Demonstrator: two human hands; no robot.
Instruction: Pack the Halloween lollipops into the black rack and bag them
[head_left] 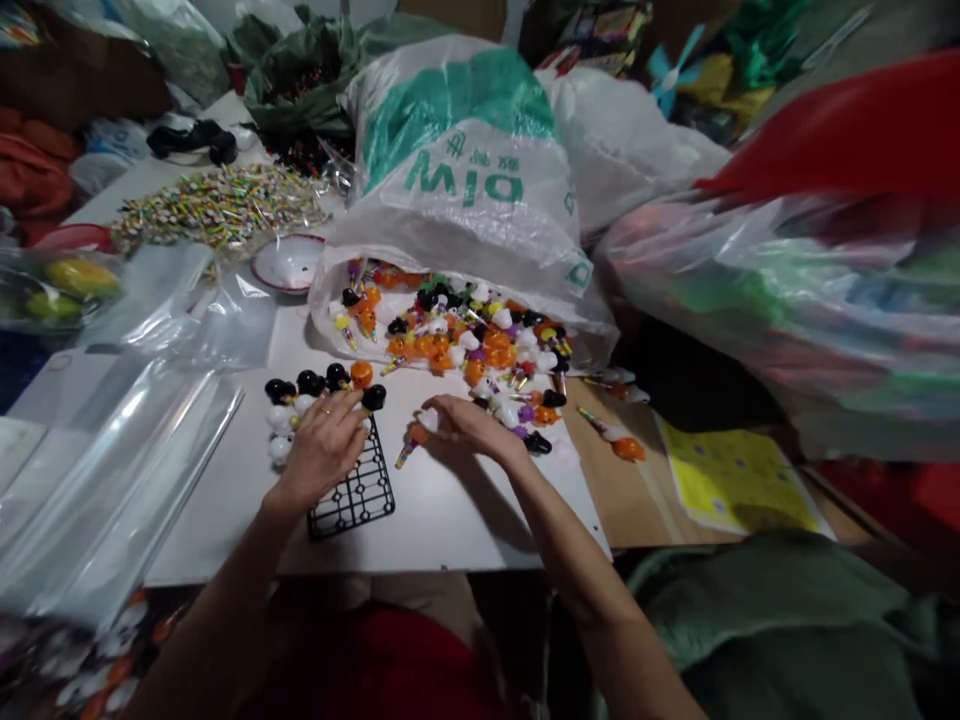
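My left hand [326, 445] lies over the upper part of a black plastic grid rack [367, 490], its fingers stretched across the ball-like heads there. Rows of these heads, black [310, 382], white [280, 449] and one orange [361, 374], sit at the rack's far and left sides. What lies beneath my palm is hidden. To the right, just above the white board, my right hand [469, 425] is closed on a small patterned stick with a white-and-orange head [417, 434]. Its coloured end points down and left.
A large white-and-green plastic bag [465, 190] spills many similar headed sticks [495, 350] onto the white board [480, 530]. Clear plastic sleeves [142, 470] lie left, near a bowl [289, 262] and a heap of small sticks [217, 205]. At right are a yellow sheet [735, 475] and a full bag [720, 270].
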